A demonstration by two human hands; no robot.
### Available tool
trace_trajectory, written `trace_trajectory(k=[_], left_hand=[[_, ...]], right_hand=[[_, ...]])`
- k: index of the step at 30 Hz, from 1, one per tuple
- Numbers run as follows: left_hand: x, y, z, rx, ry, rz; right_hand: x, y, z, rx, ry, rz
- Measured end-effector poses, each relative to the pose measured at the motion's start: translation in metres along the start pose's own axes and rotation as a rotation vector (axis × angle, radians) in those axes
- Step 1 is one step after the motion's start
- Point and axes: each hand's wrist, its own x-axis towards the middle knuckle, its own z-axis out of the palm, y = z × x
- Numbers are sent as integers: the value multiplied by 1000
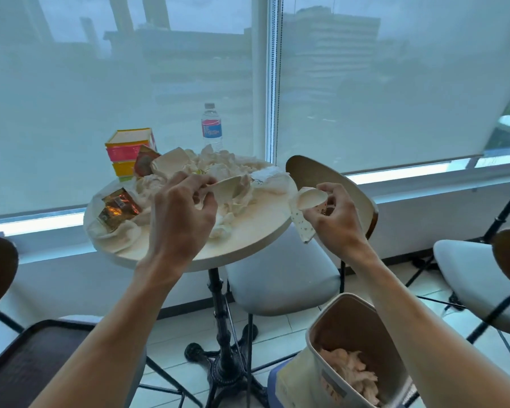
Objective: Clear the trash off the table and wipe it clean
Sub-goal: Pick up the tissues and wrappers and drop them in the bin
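A small round cream table (256, 231) carries a heap of crumpled white tissues (218, 166), crushed paper cups and snack wrappers. My left hand (183, 210) pinches a flattened paper cup (227, 187) at the middle of the heap. Just past the table's right edge, my right hand (333, 213) grips a crushed patterned paper cup (306, 201) in the air. A shiny brown wrapper (117, 206) lies on tissue at the table's left side.
A beige bin (354, 328) holding tissues stands on the floor at lower right. A water bottle (211, 128) and a colourful box (130, 148) stand at the table's far side. Chairs (283, 284) surround the table; a dark tray (33, 363) sits lower left.
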Motion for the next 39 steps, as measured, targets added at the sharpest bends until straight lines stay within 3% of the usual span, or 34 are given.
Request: trace_trajectory(k=[8,13,21,30,39], left_hand=[[-35,64,55,-235,-187,-145],[-71,91,99,-217,-307,-145],[-141,105,170,-159,-523,-224],[-197,105,211,-143,-757,-405],[-147,104,190,-168,-707,-307]], right_hand=[[-29,81,-52,-44,-14,198],[-57,145,-72,-140,-22,366],[-94,210,-83,-211,-197,560],[-69,204,-106,-243,-172,456],[-44,161,-80,-145,-248,266]])
